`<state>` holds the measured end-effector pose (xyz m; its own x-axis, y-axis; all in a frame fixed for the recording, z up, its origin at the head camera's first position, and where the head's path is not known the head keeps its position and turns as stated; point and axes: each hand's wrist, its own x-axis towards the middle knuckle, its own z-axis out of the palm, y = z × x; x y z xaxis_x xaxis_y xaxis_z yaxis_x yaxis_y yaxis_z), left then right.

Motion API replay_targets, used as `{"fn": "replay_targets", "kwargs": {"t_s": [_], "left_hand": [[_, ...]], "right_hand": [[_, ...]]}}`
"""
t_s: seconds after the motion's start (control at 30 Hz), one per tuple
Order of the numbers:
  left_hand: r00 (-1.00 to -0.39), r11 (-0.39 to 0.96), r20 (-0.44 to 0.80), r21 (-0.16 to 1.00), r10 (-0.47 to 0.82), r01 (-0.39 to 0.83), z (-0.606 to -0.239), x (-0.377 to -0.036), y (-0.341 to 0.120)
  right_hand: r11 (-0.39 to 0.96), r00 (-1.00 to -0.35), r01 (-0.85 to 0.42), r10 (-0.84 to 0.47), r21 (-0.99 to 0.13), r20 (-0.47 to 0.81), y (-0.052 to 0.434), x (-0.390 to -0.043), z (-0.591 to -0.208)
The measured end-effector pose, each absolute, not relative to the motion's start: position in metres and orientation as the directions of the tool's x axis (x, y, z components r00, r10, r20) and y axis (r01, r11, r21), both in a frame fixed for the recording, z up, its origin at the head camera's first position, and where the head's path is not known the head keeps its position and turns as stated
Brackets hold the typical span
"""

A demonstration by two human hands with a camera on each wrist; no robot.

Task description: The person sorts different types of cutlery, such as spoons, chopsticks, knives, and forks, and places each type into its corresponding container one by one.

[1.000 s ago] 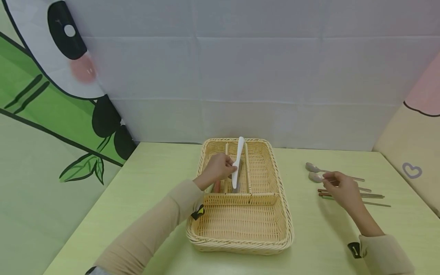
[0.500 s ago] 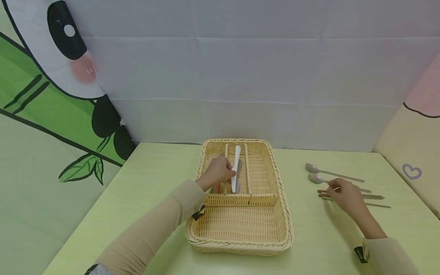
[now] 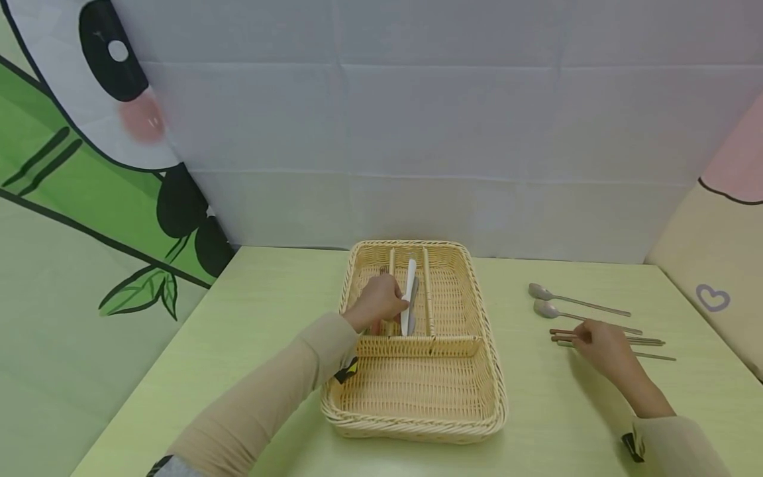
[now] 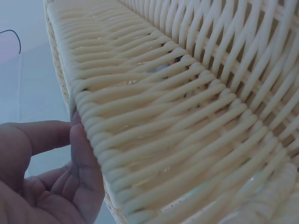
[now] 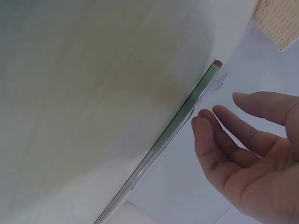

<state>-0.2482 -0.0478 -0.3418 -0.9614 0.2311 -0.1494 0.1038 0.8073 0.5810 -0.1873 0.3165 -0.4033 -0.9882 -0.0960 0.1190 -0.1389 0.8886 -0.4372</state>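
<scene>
A woven cream basket [image 3: 489, 397] with narrow divided slots at its far end sits mid-table. My left hand [image 3: 381, 301] reaches into it and pinches a white knife [image 3: 410, 285], which lies low along the middle slot. In the left wrist view my thumb and fingertip [image 4: 77, 140] meet at the edge of a wicker divider [image 4: 163, 116], and the knife is hidden. My right hand [image 3: 599, 341] hovers with straight, relaxed fingers [image 5: 219, 126] over a bundle of chopsticks [image 3: 646, 342], holding nothing. One chopstick [image 5: 187, 109] lies just beside the fingertips.
Two metal spoons [image 3: 575, 303] lie on the green table [image 3: 268, 311] beyond the chopsticks. The basket's wide near compartment [image 3: 417, 384] holds nothing. A white cloth wall rises right behind the basket. Padded panels stand at the left and right.
The left hand lowered the white knife from a raised tilt down into the middle slot. The right hand slid from the spoons toward me onto the chopsticks.
</scene>
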Motion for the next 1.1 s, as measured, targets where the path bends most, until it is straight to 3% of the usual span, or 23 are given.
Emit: {"fn": "replay_targets", "kwargs": {"t_s": [0.4, 0.87, 1.1], "left_hand": [[-0.961, 0.809, -0.146, 0.577, 0.235, 0.110, -0.344, -0.249, -0.048], [-0.966, 0.832, -0.117, 0.539, 0.229, 0.131, -0.354, -0.254, -0.044], [-0.970, 0.877, -0.096, 0.455, 0.221, 0.155, -0.355, -0.252, -0.041]], "right_hand": [[0.900, -0.990, -0.136, -0.134, -0.414, 0.034, 0.321, -0.189, -0.404], [0.915, -0.985, -0.170, -0.170, -0.365, 0.032, 0.324, -0.189, -0.411], [0.928, -0.983, -0.169, -0.185, -0.331, -0.017, 0.323, -0.190, -0.411]]}}
